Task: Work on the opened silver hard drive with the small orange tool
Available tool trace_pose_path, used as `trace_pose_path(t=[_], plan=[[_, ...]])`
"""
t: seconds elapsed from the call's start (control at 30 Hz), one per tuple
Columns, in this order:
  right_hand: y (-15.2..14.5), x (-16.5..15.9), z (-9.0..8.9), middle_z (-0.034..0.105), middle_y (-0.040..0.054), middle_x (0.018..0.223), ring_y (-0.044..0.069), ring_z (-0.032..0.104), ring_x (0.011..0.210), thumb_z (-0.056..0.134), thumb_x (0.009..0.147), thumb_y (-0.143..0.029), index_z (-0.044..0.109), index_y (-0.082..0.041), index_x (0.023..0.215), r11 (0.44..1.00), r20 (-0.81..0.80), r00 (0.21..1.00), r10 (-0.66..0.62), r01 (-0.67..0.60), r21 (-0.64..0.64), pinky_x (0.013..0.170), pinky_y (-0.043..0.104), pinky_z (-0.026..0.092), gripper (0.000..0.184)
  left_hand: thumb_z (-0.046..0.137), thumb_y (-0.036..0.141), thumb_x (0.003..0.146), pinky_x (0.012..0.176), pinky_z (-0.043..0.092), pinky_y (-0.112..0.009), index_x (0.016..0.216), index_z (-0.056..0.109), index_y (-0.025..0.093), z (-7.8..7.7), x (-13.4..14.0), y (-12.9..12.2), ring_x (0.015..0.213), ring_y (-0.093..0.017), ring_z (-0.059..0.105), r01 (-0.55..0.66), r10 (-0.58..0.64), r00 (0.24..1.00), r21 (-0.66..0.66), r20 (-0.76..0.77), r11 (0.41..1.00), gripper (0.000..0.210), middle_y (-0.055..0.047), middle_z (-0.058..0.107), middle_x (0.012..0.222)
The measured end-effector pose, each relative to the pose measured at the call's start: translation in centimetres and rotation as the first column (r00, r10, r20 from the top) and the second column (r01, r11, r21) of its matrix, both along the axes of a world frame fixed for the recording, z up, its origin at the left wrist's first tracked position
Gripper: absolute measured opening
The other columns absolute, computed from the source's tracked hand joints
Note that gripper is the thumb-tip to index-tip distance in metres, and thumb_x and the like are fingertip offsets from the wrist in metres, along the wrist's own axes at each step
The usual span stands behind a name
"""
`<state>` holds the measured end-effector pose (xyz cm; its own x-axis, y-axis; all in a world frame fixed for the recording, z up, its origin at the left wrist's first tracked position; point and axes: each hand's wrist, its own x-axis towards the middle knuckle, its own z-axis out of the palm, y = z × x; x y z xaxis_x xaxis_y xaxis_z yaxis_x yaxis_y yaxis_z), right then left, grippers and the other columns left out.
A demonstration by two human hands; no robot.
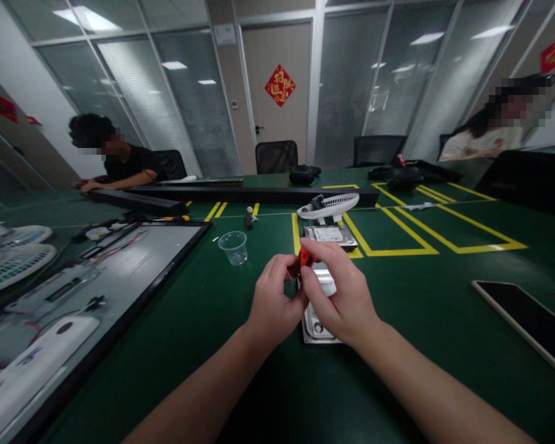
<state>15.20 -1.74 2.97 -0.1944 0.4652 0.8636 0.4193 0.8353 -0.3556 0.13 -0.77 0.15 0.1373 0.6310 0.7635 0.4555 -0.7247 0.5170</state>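
Both hands meet in front of me over the green table. My left hand [275, 296] and my right hand [340, 287] pinch a small orange-red and black object [306, 256] between their fingertips. It resembles a short tool handle, but the fingers cover much of it and its exact kind does not show. Below the hands lies a silver hard drive [321, 333], partly hidden by the right hand. Just beyond it, another hard drive [330, 235] rests near yellow tape lines. A clear plastic cup [235, 251] stands to the left of my hands.
A large flat panel [161, 246] with a black frame fills the left side, a white case [50, 351] lying on it. A white round grille [337, 205] sits behind the drives. A phone [527, 311] lies right. Two people [129, 163] sit across the table, left and right.
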Motion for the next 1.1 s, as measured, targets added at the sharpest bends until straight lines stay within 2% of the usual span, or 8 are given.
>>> trace_pose_path(t=[0.13,0.3,0.47,0.6,0.77,0.87,1.1], plan=[[-0.13,0.05,0.06,0.067,0.009,0.127,0.022,0.064,0.117,0.051,0.099,-0.01,0.051,-0.024,0.146,1.0,0.016,0.999,0.028,-0.028,-0.004,0.102,0.041,0.055,0.049,0.061,0.016,0.093,0.072,0.046,-0.029,0.107,0.058,0.021,0.13,0.11,-0.16,0.079,-0.016,0.057,0.014,-0.014,1.0,0.004,-0.005,1.0,0.015,-0.001,0.062,0.091],[0.12,-0.1,-0.04,0.066,0.0095,0.123,0.023,0.064,0.114,0.056,0.099,-0.012,0.053,-0.025,0.144,1.0,0.004,1.0,-0.011,0.011,0.011,0.099,0.043,0.056,0.047,0.068,0.015,0.086,0.071,0.046,-0.028,0.109,0.057,0.021,0.05,0.08,-0.13,0.078,-0.016,0.057,-0.036,0.036,0.999,0.01,0.017,0.999,0.027,-0.001,0.062,0.091],[0.14,-0.14,-0.07,0.065,0.0106,0.121,0.023,0.065,0.112,0.062,0.097,-0.015,0.056,-0.023,0.141,1.0,-0.005,1.0,-0.027,0.027,0.0,0.098,0.042,0.057,0.046,0.065,0.015,0.088,0.074,0.047,-0.03,0.105,0.058,0.02,-0.14,-0.05,0.11,0.081,-0.017,0.057,-0.006,0.006,1.0,-0.028,-0.007,1.0,0.019,-0.002,0.062,0.094],[-0.09,-0.04,0.0,0.066,0.0105,0.126,0.022,0.064,0.117,0.056,0.098,-0.012,0.052,-0.023,0.145,1.0,0.01,1.0,0.006,-0.005,-0.005,0.102,0.041,0.056,0.048,0.061,0.017,0.093,0.073,0.046,-0.03,0.103,0.058,0.021,-0.1,0.02,0.08,0.081,-0.017,0.057,0.024,-0.025,0.999,-0.025,-0.023,0.999,0.011,-0.002,0.062,0.092],[0.02,-0.11,-0.04,0.067,0.0097,0.123,0.022,0.065,0.113,0.057,0.098,-0.012,0.053,-0.024,0.143,1.0,0.003,1.0,-0.01,0.01,0.005,0.1,0.042,0.057,0.047,0.066,0.016,0.088,0.072,0.048,-0.029,0.112,0.057,0.022,-0.08,0.11,-0.04,0.079,-0.016,0.058,-0.024,0.024,1.0,-0.003,0.02,1.0,0.026,-0.002,0.064,0.094],[0.16,-0.14,-0.05,0.066,0.0102,0.12,0.023,0.065,0.11,0.061,0.096,-0.014,0.056,-0.024,0.14,0.999,-0.011,0.999,-0.034,0.034,0.009,0.097,0.043,0.058,0.045,0.068,0.013,0.084,0.071,0.048,-0.028,0.109,0.056,0.022,-0.12,0.08,-0.04,0.078,-0.016,0.058,-0.048,0.048,0.998,0.008,0.031,0.999,0.029,-0.001,0.064,0.093],[-0.09,0.05,0.0,0.067,0.0094,0.125,0.022,0.065,0.115,0.057,0.097,-0.013,0.052,-0.024,0.143,1.0,0.002,1.0,0.004,-0.004,0.003,0.1,0.042,0.057,0.047,0.061,0.016,0.092,0.073,0.048,-0.03,0.111,0.058,0.022,0.05,0.07,-0.13,0.08,-0.017,0.058,0.014,-0.014,1.0,-0.033,-0.006,0.999,0.02,-0.002,0.064,0.095]])
